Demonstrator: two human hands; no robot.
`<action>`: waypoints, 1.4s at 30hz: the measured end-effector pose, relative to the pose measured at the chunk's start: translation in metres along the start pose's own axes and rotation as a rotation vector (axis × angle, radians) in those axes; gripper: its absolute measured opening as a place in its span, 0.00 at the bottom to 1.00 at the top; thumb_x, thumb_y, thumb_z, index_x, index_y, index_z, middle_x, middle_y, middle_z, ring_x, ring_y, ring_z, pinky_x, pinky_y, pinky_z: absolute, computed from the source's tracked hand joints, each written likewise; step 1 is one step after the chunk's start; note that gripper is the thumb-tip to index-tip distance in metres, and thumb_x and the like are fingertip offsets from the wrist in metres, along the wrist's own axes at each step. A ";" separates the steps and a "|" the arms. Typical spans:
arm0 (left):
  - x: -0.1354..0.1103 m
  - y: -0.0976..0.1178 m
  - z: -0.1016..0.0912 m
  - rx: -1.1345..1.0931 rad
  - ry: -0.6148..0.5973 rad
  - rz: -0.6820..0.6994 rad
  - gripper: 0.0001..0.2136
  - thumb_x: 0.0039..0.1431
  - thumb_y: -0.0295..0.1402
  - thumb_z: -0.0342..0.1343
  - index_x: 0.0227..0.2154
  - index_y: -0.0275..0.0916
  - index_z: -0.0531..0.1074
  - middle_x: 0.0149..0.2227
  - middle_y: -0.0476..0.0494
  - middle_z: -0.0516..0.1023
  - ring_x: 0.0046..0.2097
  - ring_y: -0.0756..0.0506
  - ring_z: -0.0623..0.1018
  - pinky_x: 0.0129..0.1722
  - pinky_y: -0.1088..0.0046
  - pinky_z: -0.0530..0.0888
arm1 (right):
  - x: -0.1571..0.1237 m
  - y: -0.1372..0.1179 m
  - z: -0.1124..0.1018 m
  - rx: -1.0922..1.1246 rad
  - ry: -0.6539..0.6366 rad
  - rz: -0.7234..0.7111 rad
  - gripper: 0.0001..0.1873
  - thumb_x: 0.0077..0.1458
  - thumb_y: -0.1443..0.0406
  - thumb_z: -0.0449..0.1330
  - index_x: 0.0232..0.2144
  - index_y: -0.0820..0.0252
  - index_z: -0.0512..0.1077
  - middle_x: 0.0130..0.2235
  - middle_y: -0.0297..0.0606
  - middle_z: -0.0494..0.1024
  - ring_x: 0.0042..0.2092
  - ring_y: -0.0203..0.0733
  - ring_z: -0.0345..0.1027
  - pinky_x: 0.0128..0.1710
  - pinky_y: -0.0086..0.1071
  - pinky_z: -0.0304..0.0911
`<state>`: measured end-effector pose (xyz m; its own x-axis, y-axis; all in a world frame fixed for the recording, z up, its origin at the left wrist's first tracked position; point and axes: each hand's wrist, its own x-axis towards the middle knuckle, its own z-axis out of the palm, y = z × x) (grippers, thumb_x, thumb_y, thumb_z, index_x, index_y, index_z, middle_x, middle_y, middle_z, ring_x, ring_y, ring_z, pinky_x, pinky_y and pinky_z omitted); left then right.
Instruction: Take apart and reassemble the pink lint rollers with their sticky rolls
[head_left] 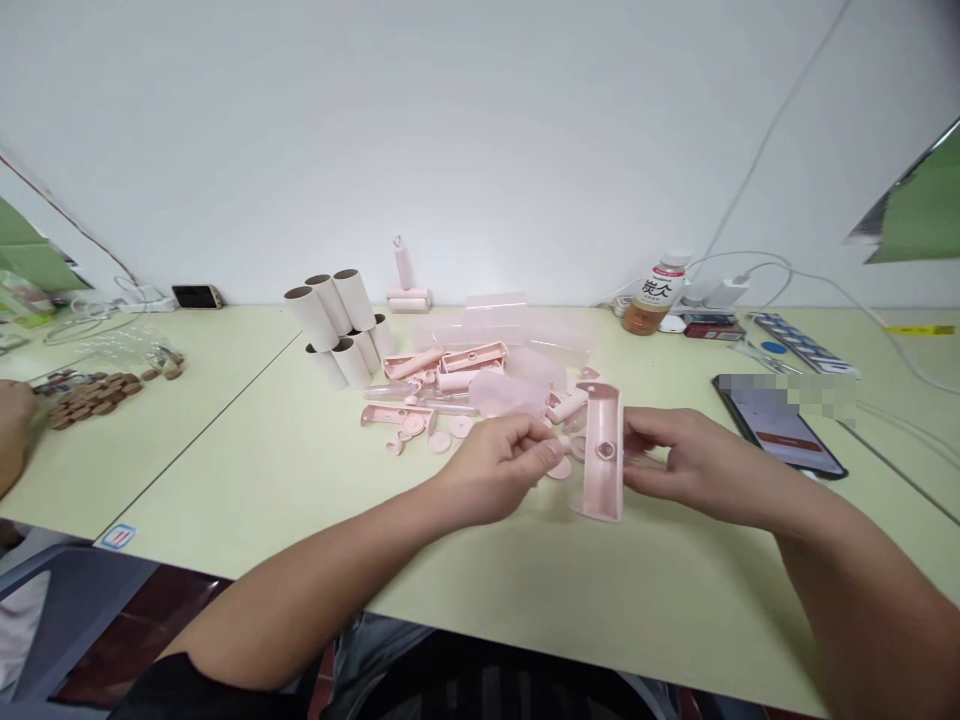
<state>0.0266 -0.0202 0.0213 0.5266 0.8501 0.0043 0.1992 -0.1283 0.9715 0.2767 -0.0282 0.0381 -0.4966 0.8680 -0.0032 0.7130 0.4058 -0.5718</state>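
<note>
My right hand (694, 462) grips a long pink plastic cover piece (603, 452) with a round hub in its middle, held upright just above the pale green table (300, 470). My left hand (504, 462) is closed in a pinch right beside the piece's left edge, on something small I cannot make out. Just behind both hands lies a heap of pink plastic parts (465, 385): covers, handles and small round caps. White paper rolls (337, 320) are stacked to the left of that heap. A finished pink lint roller (405, 285) stands at the back.
A phone (780, 425) lies to the right of my right hand, with a drink bottle (656, 295), cables and a charger behind it. On the left are brown discs (90, 395), another person's hand (13, 425) and a second phone (196, 296).
</note>
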 end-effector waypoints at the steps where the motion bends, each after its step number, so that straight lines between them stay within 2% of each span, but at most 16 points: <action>1: 0.000 -0.003 0.005 -0.120 -0.059 -0.033 0.13 0.61 0.43 0.55 0.35 0.37 0.73 0.30 0.48 0.74 0.29 0.51 0.72 0.29 0.74 0.68 | 0.001 -0.003 0.003 0.023 0.047 -0.077 0.07 0.57 0.60 0.60 0.36 0.56 0.72 0.33 0.34 0.77 0.32 0.39 0.68 0.32 0.31 0.62; 4: 0.002 -0.005 0.011 -0.343 -0.153 -0.061 0.14 0.58 0.43 0.59 0.36 0.36 0.73 0.30 0.47 0.74 0.29 0.52 0.72 0.30 0.75 0.68 | 0.005 -0.012 0.015 0.068 0.098 -0.201 0.10 0.58 0.58 0.61 0.40 0.56 0.74 0.37 0.36 0.80 0.35 0.40 0.71 0.34 0.30 0.65; 8: 0.004 -0.008 0.008 -0.471 -0.160 -0.057 0.17 0.51 0.45 0.66 0.34 0.35 0.73 0.29 0.47 0.74 0.29 0.51 0.72 0.30 0.75 0.68 | 0.009 -0.018 0.025 0.080 0.114 -0.236 0.12 0.59 0.58 0.62 0.43 0.56 0.74 0.40 0.38 0.81 0.37 0.41 0.74 0.36 0.31 0.67; 14: 0.003 -0.016 0.011 -0.539 -0.126 -0.047 0.18 0.47 0.43 0.70 0.32 0.35 0.72 0.27 0.49 0.73 0.28 0.53 0.71 0.29 0.76 0.66 | 0.010 -0.020 0.026 0.170 -0.015 -0.261 0.11 0.61 0.59 0.60 0.44 0.54 0.78 0.42 0.39 0.82 0.40 0.43 0.75 0.40 0.34 0.68; 18: 0.001 -0.014 0.020 -0.680 -0.075 -0.056 0.18 0.43 0.41 0.72 0.30 0.34 0.73 0.27 0.48 0.75 0.28 0.51 0.73 0.31 0.74 0.68 | 0.008 -0.023 0.022 0.173 -0.074 -0.252 0.11 0.62 0.60 0.59 0.45 0.53 0.76 0.40 0.37 0.82 0.38 0.41 0.74 0.38 0.32 0.67; 21: -0.001 -0.012 0.023 -0.798 -0.049 -0.044 0.17 0.43 0.39 0.72 0.30 0.35 0.73 0.27 0.48 0.76 0.28 0.51 0.74 0.32 0.74 0.69 | 0.006 -0.024 0.020 0.106 -0.019 -0.271 0.09 0.63 0.60 0.59 0.41 0.55 0.77 0.36 0.37 0.81 0.34 0.39 0.72 0.34 0.30 0.65; 23: -0.002 -0.013 0.023 -0.851 -0.077 -0.030 0.18 0.43 0.38 0.72 0.31 0.35 0.73 0.27 0.48 0.76 0.28 0.52 0.74 0.32 0.75 0.69 | 0.004 -0.025 0.019 0.057 0.040 -0.308 0.09 0.62 0.60 0.59 0.39 0.56 0.76 0.34 0.38 0.80 0.32 0.39 0.70 0.33 0.30 0.63; 25: -0.002 -0.014 0.024 -0.872 -0.110 -0.019 0.18 0.43 0.39 0.73 0.32 0.35 0.73 0.27 0.48 0.76 0.27 0.52 0.73 0.31 0.75 0.69 | 0.004 -0.025 0.019 0.045 0.063 -0.346 0.09 0.62 0.60 0.59 0.40 0.57 0.76 0.34 0.38 0.80 0.32 0.38 0.70 0.33 0.30 0.63; 28: -0.004 -0.017 0.029 -0.862 -0.092 0.001 0.18 0.44 0.40 0.72 0.31 0.35 0.71 0.27 0.49 0.76 0.27 0.53 0.73 0.29 0.77 0.68 | 0.005 -0.026 0.019 0.087 0.009 -0.360 0.08 0.63 0.61 0.58 0.41 0.56 0.76 0.34 0.36 0.79 0.32 0.37 0.70 0.32 0.28 0.62; 30: -0.006 -0.017 0.032 -0.840 -0.072 0.016 0.18 0.46 0.40 0.71 0.30 0.36 0.69 0.26 0.50 0.75 0.25 0.54 0.71 0.28 0.77 0.67 | 0.005 -0.026 0.019 0.123 -0.039 -0.353 0.08 0.63 0.60 0.58 0.39 0.55 0.75 0.31 0.34 0.78 0.30 0.36 0.68 0.30 0.27 0.61; 32: -0.010 -0.014 0.031 -0.821 -0.068 0.033 0.18 0.47 0.40 0.71 0.31 0.37 0.68 0.26 0.51 0.74 0.24 0.54 0.70 0.26 0.78 0.66 | 0.004 -0.023 0.017 0.118 -0.029 -0.352 0.09 0.62 0.59 0.58 0.36 0.55 0.75 0.29 0.33 0.77 0.28 0.36 0.67 0.28 0.28 0.60; 34: -0.015 -0.007 0.020 -0.786 -0.101 0.058 0.18 0.48 0.42 0.70 0.31 0.38 0.67 0.26 0.50 0.74 0.24 0.53 0.71 0.25 0.77 0.66 | 0.003 -0.018 0.013 0.054 0.080 -0.326 0.09 0.60 0.57 0.60 0.36 0.55 0.75 0.27 0.34 0.76 0.27 0.37 0.66 0.28 0.29 0.60; 37: -0.020 0.005 -0.018 -0.592 -0.115 0.182 0.18 0.51 0.46 0.67 0.31 0.38 0.68 0.25 0.48 0.75 0.27 0.49 0.75 0.28 0.73 0.70 | 0.001 -0.010 0.005 -0.053 0.332 -0.216 0.12 0.57 0.54 0.60 0.35 0.54 0.75 0.27 0.37 0.76 0.26 0.40 0.65 0.28 0.32 0.59; 40: -0.016 0.007 -0.063 -0.126 0.109 0.288 0.14 0.55 0.44 0.63 0.32 0.38 0.71 0.28 0.47 0.75 0.30 0.49 0.74 0.30 0.73 0.69 | 0.001 -0.007 0.003 -0.039 0.474 -0.171 0.13 0.57 0.53 0.60 0.35 0.54 0.75 0.28 0.38 0.76 0.26 0.40 0.65 0.28 0.33 0.59; 42: -0.009 0.001 -0.083 0.218 0.199 0.273 0.11 0.58 0.42 0.60 0.31 0.39 0.73 0.29 0.48 0.75 0.33 0.48 0.74 0.33 0.72 0.69 | 0.003 -0.007 0.006 -0.004 0.461 -0.198 0.12 0.58 0.54 0.61 0.37 0.54 0.76 0.28 0.36 0.76 0.27 0.39 0.66 0.28 0.32 0.59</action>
<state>-0.0460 0.0143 0.0422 0.4185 0.8494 0.3215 0.2566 -0.4501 0.8553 0.2671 -0.0303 0.0368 -0.3532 0.8100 0.4682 0.6291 0.5760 -0.5219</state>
